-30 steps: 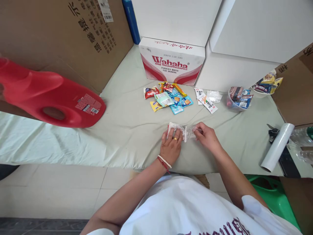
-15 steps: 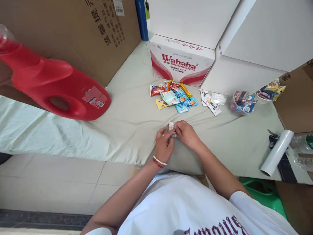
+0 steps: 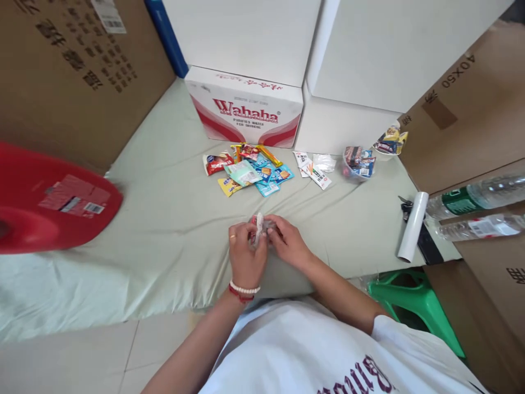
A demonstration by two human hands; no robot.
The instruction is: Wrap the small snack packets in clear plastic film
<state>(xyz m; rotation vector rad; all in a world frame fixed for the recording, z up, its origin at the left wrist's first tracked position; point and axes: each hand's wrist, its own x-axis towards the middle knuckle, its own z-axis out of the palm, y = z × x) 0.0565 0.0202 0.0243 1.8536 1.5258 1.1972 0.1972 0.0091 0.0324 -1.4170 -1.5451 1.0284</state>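
Note:
Close to the table's front edge, both hands are closed around a small, crinkled clear-plastic packet with white and red parts (image 3: pixel 259 225). My left hand (image 3: pixel 247 253), wearing a ring and white and red bracelets, grips its left side. My right hand (image 3: pixel 288 241) pinches the other side with thumb and fingers. What lies inside the packet is partly hidden by the fingers. Beyond the hands is a pile of snack packets (image 3: pixel 246 173) in blue, yellow, red and pale green. White printed sachets (image 3: pixel 315 174) and a clear plastic wrapper (image 3: pixel 324 162) lie right of the pile.
A Wahaha carton (image 3: pixel 250 112) and white boxes (image 3: pixel 353 49) stand behind. Two tubs of snacks, a clear tub (image 3: pixel 355 172) and a white bowl (image 3: pixel 385 156), are at right. A red jug (image 3: pixel 57 197) is at left; a white roll (image 3: pixel 413 227) and plastic bottles (image 3: pixel 484 197) are far right.
The view has swung right, so the scene sits further left and the bottles and stool show more. My fingers have shifted on the packet, which now shows a red part and stands more upright.

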